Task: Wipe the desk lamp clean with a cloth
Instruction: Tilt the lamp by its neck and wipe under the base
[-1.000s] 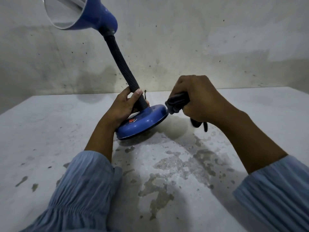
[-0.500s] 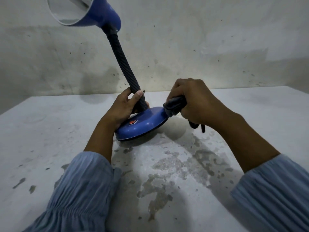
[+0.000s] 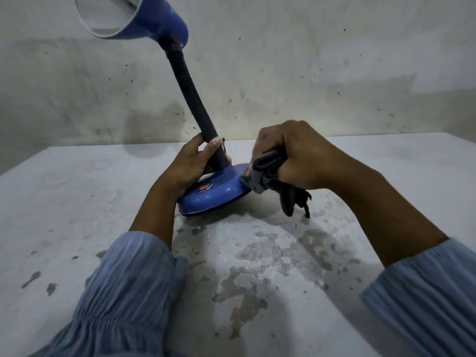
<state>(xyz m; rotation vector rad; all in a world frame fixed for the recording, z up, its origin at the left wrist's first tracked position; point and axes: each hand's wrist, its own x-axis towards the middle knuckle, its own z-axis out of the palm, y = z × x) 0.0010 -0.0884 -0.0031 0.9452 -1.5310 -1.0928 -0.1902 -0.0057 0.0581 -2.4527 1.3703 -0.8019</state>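
Note:
A blue desk lamp stands tilted on the table, its round base (image 3: 216,197) lifted at the right. Its black flexible neck (image 3: 192,99) rises up and to the left to the blue shade (image 3: 134,16) at the top. My left hand (image 3: 190,166) grips the bottom of the neck where it meets the base. My right hand (image 3: 296,155) is closed on a dark grey cloth (image 3: 270,173), which is pressed against the right edge of the base. Loose ends of the cloth hang down below my fist.
The white table (image 3: 77,202) has worn, stained patches in front of the lamp. A stained wall (image 3: 334,73) stands close behind the table's far edge. Blue sleeves cover both forearms at the bottom of the view.
The lamp head has swung a little to the right. My right hand with the cloth has shifted slightly lower along the base's right edge, and more cloth hangs below it.

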